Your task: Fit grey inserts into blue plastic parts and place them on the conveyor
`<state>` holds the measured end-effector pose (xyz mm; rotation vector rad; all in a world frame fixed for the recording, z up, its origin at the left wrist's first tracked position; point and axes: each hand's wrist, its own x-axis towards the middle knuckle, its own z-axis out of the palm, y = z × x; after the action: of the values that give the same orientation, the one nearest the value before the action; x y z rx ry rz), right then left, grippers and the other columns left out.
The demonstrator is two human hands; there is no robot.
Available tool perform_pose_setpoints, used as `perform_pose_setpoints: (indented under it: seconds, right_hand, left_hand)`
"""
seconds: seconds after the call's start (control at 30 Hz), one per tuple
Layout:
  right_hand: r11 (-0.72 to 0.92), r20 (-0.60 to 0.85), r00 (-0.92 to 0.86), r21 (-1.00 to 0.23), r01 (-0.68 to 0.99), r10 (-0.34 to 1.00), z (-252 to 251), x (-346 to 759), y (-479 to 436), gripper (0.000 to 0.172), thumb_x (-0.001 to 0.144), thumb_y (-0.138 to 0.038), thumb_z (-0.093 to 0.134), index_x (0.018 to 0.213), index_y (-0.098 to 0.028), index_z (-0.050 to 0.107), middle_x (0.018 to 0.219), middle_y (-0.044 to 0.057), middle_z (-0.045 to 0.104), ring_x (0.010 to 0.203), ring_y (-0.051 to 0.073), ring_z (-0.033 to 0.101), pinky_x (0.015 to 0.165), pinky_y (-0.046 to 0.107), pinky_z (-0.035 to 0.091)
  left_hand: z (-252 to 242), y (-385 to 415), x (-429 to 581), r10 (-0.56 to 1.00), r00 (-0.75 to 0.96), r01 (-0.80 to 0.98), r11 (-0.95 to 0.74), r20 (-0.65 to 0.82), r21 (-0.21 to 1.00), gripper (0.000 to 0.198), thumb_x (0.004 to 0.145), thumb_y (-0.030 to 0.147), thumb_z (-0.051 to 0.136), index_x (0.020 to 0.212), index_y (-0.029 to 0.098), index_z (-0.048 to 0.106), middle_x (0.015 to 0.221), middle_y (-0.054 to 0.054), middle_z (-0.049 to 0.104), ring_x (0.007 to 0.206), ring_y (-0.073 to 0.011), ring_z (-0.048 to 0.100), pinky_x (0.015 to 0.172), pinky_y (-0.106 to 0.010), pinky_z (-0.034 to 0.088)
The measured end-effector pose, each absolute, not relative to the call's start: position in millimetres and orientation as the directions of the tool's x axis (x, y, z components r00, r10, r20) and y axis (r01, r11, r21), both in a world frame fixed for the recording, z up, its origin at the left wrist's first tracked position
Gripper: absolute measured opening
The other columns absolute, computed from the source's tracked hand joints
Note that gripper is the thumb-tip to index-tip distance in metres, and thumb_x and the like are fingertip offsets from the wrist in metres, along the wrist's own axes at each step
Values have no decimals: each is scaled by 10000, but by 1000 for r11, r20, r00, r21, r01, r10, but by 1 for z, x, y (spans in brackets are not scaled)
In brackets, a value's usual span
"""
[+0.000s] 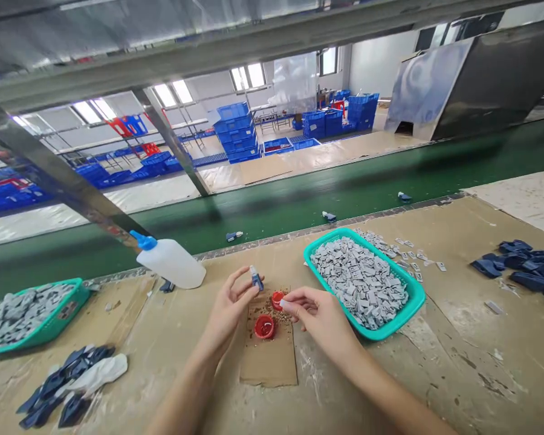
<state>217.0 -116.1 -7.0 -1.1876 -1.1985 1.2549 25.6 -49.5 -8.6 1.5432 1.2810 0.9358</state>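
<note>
Navy piece [257,280] pinched in left hand [229,305], pale bit [283,305] pinched in right hand [316,314], crate label [314,127] unreadably small

1 navy, pale-tipped part [256,280] points upward, left of 1 small whitish piece [283,306].

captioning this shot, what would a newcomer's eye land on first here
Probably the oblong teal plastic basket heaped with small flat grey pieces, beside the person's right hand. Next come two small round red cups on a brown cardboard strip left of that hand, then the long green belt running beyond the basket.
</note>
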Motion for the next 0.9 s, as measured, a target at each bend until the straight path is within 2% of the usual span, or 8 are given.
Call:
perform_pose_setpoints:
  seconds: [0.1, 0.23, 0.4, 0.5, 0.67, 0.9]
  right_hand:
    - [-95, -94, -8, -995, -35, 996, -19, 209, -113, 233, 792, -405, 623, 783, -176, 666, 719, 47, 683, 642, 177, 613, 540, 260, 466]
    - [-114, -114, 31, -993, -17, 993, -31, 201, -106, 280, 770, -446, 640, 750, -167, 646, 704, 50, 675, 618, 168, 593, 532, 264, 459]
    - [-109, -111, 100, -994, -30, 989, -38, 200, -98, 291, 754, -449, 661, 753, -159, 635, 720, 75, 703, 653, 184, 630, 580, 279, 466]
    - [-120, -121, 78, -993, -22, 990, -40, 200, -96, 299, 754, -454, 661, 761, -156, 630, 732, 87, 710, 666, 193, 643, 584, 285, 470]
    - [-143, -142, 93, -990, -1, 985, -40, 199, -95, 335, 729, -484, 675, 753, -153, 632, 711, 86, 702, 678, 208, 651, 596, 299, 479]
    - [-179, -186, 47, -976, -128, 981, -26, 202, -99, 345, 718, -484, 689, 764, -149, 624, 688, 54, 681, 601, 145, 585, 554, 249, 432]
  left_hand:
    - [-8, -75, 10, 986, 104, -69, 135, -128, 988, 581, 780, 292, 664, 1302, 153, 450, 1163, -159, 648, 1189, -254, 536, 983, -366, 438]
    - [-9, -75, 4, 998, -7, -241, 63, -67, 968, 535, 699, 235, 742, 1199, 184, 559, 1167, -116, 655, 1148, -230, 569, 966, -313, 451]
    - [-14, -74, 3, 987, -146, -243, 35, -72, 969, 444, 576, 184, 817, 981, 170, 637, 954, -68, 720, 953, -207, 665, 869, -297, 509]
    - [-14, -77, 2, 979, -196, -224, 11, -56, 974, 406, 549, 173, 826, 913, 160, 645, 923, -64, 726, 936, -212, 672, 880, -318, 508]
    - [-12, -79, 6, 982, -186, -167, 14, -45, 986, 421, 558, 201, 821, 940, 154, 650, 931, -85, 735, 950, -254, 673, 889, -385, 513]
    - [-15, -85, 17, 988, -153, -115, 17, -35, 993, 304, 558, 195, 821, 803, 154, 644, 821, -54, 742, 808, -227, 707, 806, -345, 564]
